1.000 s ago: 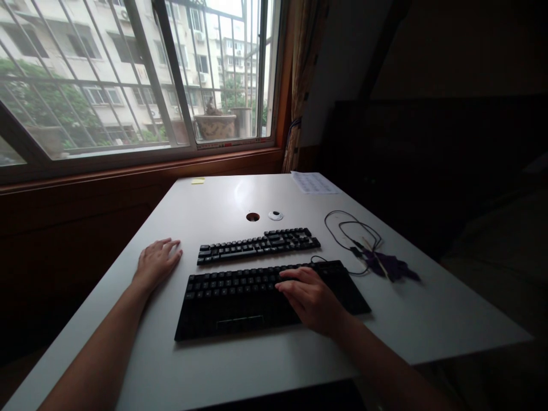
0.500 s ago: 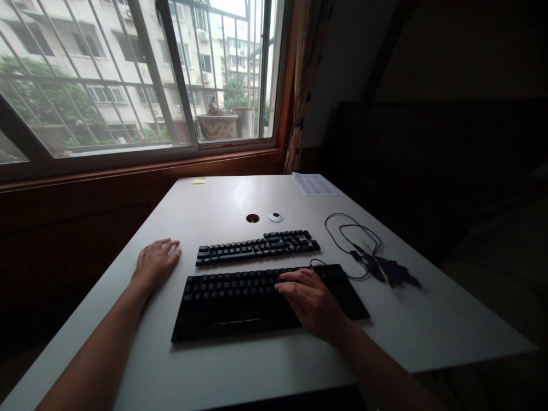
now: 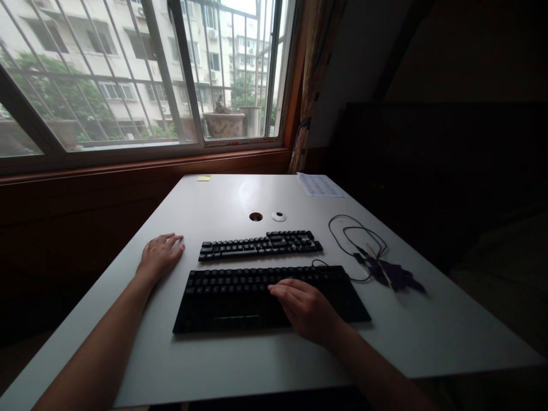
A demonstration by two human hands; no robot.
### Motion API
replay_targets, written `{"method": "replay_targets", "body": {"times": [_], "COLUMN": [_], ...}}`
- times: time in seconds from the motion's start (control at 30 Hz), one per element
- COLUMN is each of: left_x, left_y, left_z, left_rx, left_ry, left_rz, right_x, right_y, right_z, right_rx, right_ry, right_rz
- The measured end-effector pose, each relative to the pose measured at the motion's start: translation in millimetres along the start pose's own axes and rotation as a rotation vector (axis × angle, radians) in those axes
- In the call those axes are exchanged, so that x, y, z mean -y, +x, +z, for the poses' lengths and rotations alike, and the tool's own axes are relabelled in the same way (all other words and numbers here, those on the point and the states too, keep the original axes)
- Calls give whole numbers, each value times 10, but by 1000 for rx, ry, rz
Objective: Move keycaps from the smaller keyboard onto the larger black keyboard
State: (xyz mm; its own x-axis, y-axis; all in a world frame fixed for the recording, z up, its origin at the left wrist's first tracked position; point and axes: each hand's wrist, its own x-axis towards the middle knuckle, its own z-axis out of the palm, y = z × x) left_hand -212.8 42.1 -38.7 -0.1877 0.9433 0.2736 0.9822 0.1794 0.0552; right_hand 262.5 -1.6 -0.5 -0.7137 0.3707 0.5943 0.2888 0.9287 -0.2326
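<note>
A black keyboard (image 3: 205, 311) lies on the white table in front of me, its upper rows filled with keycaps and its lower part dark and mostly without them. My right hand (image 3: 306, 311) is over it, fingers pressed together in a pinch, the tips at the right end of the third row of keys. Anything small between those fingertips is hidden. Behind the keyboard, several loose black keycaps (image 3: 244, 253) lie laid out in rows. My left hand (image 3: 161, 257) rests flat on the table left of the keycaps, fingers spread, holding nothing.
A black cable (image 3: 342, 217) loops at the right beside a dark purple cloth-like item (image 3: 396, 275) with a thin stick. Farther back are a round hole (image 3: 256, 217), its white cover (image 3: 279, 217), printed paper (image 3: 321, 185) and a yellow note (image 3: 204, 178). A barred window stands beyond.
My right hand has shifted slightly left and its fingers have drawn closer together, lower on the keys. My left hand stays on the table. The view has turned slightly left.
</note>
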Motion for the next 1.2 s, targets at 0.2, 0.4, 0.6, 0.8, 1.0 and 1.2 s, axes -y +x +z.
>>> {"method": "replay_targets", "body": {"times": [0.2, 0.4, 0.6, 0.8, 1.0, 1.2], "left_x": [-2, 53, 124, 112, 82, 60], "left_y": [-14, -16, -21, -32, -52, -64], "left_z": [-15, 20, 58, 49, 45, 41], "left_rx": [3, 3, 23, 27, 13, 8], "left_ry": [1, 7, 8, 3, -11, -11], "left_rz": [12, 21, 37, 41, 33, 35], "right_x": [25, 63, 67, 83, -190, -990], "right_y": [3, 27, 4, 16, 256, 629], "right_z": [-16, -43, -32, -46, -312, -282], "right_rx": [-26, -34, -20, -22, -108, -11], "right_ry": [-12, -18, -22, 45, 110, -40], "right_rz": [-22, -14, -7, 15, 194, 305]}}
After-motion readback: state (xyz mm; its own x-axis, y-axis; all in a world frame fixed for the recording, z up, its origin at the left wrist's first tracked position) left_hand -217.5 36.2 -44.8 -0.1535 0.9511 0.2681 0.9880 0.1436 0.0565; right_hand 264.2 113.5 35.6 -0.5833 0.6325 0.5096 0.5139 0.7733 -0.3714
